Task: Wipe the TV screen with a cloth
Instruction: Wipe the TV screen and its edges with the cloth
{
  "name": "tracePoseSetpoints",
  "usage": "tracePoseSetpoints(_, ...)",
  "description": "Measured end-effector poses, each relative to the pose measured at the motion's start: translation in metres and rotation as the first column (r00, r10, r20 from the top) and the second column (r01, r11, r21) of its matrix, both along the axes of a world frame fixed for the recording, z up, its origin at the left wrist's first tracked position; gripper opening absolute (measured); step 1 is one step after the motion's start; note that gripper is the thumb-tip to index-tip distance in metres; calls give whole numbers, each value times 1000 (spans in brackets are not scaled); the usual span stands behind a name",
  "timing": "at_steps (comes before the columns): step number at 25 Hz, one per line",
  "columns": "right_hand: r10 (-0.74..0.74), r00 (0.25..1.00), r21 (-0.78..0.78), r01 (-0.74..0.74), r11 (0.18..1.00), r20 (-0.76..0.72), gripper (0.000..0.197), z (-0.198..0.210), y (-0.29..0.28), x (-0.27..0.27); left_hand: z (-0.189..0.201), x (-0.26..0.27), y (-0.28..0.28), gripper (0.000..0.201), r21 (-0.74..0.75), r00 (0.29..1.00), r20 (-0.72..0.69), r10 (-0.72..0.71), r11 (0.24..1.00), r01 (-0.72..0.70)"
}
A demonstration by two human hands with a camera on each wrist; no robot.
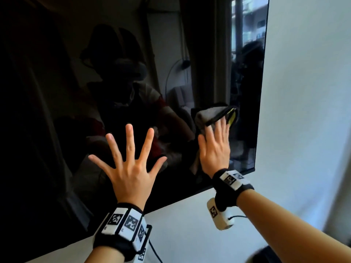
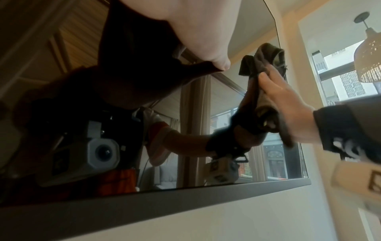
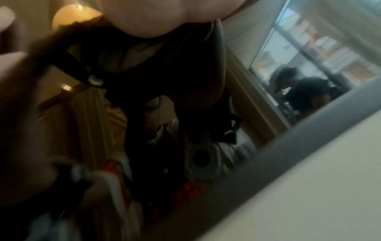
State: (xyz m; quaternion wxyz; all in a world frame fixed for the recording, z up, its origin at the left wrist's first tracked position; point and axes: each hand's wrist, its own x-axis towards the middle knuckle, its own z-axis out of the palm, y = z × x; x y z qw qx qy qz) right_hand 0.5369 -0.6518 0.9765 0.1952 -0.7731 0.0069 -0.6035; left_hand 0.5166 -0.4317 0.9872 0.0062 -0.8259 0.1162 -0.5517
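Note:
The dark, glossy TV screen point(image 1: 57, 92) fills the left and middle of the head view and mirrors the room. My left hand point(image 1: 129, 164) lies flat on its lower part, fingers spread wide, holding nothing. My right hand point(image 1: 214, 149) presses a crumpled grey cloth point(image 1: 210, 112) with a yellow-green tag against the screen near its lower right corner, fingers straight. The left wrist view shows the cloth point(image 2: 266, 60) bunched above and under that right hand point(image 2: 288, 106). The right wrist view is blurred; the TV's grey bottom bezel point(image 3: 268, 163) crosses it.
A white wall point(image 1: 303, 92) runs to the right of the TV and below its bottom edge point(image 1: 190, 224). A woven pendant lamp point(image 2: 369, 57) hangs by a window at the far right of the left wrist view.

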Motion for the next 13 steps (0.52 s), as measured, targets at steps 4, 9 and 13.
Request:
tracePoseSetpoints(4, -13, 997, 429, -21, 903, 75, 55, 39, -35, 6, 0, 1, -1, 77, -3, 1000, -1, 22, 1000, -22)
tracePoseSetpoints(9, 7, 998, -24, -5, 1000, 68, 45, 10, -38, 3, 0, -5, -5, 78, -36, 999, -35, 7, 999, -9)
tracePoseSetpoints(13, 1, 994, 356, -40, 934, 108, 52, 39, -68, 3, -1, -9, -32, 76, 27, 998, -37, -52, 998, 53)
